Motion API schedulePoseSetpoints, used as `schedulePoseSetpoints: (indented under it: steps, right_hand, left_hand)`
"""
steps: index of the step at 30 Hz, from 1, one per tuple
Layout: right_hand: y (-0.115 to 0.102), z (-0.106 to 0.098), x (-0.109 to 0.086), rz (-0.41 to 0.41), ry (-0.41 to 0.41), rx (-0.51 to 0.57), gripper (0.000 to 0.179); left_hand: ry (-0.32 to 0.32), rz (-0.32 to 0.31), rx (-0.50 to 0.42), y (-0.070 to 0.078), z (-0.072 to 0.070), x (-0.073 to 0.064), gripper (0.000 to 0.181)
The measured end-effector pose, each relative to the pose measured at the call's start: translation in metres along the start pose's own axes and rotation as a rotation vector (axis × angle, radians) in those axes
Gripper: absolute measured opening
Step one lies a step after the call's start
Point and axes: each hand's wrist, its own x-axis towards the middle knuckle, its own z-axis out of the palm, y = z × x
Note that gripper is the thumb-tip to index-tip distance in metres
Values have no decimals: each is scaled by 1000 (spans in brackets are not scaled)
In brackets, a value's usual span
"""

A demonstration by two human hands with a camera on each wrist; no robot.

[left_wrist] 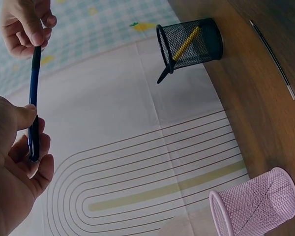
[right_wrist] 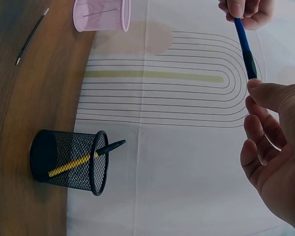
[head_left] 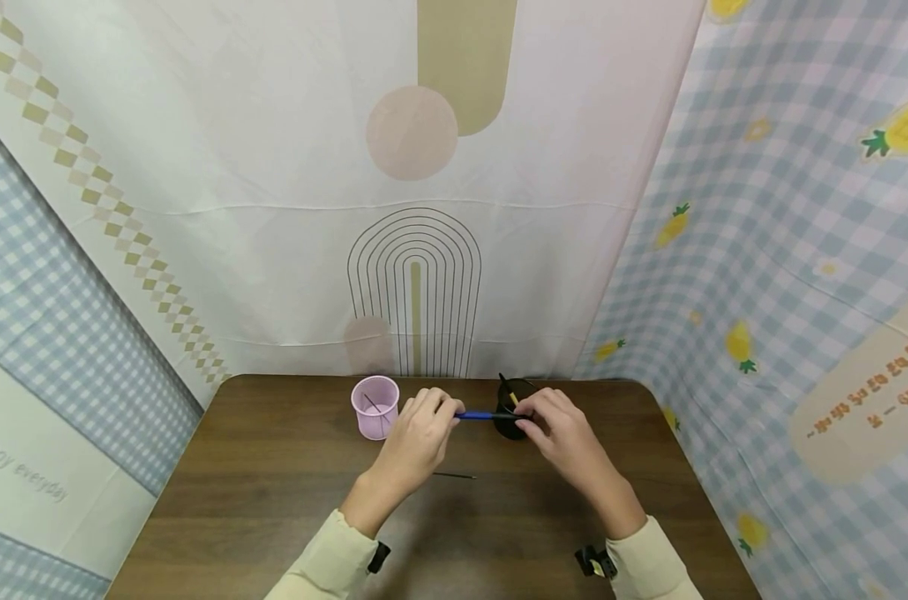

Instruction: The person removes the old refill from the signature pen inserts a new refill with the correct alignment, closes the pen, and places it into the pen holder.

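A blue pen with a black grip section (head_left: 476,415) is held level above the table between two hands. My left hand (head_left: 418,433) pinches its blue end between thumb and fingers; the left wrist view shows that end lying across the curled fingers. At the black end, the thumb and fingertips of my right hand (head_left: 566,435) pinch the pen, covering its tip. On the table below lies a thin dark pen refill (left_wrist: 273,59) with a pale end, partly hidden behind the left hand in the head view.
A pink mesh cup (head_left: 375,429) with a thin dark stick inside stands left of the hands at the table's back. Behind the right hand is a black mesh cup (right_wrist: 71,140) holding a yellow-and-black pen (right_wrist: 83,163). Patterned cloth (head_left: 274,275) hangs behind the brown table (head_left: 259,467).
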Motion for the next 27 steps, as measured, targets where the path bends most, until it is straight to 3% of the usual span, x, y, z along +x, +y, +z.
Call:
schedulePoseSetpoints:
  steps: [11,27]
  right_hand:
    - [0,0,-1,-11,12,2,23]
    - [1,2,-4,31,-19,20,14]
  left_hand:
    - [-8,27,38,2,-2,0,14]
    - [56,0,94,4,1,1,9]
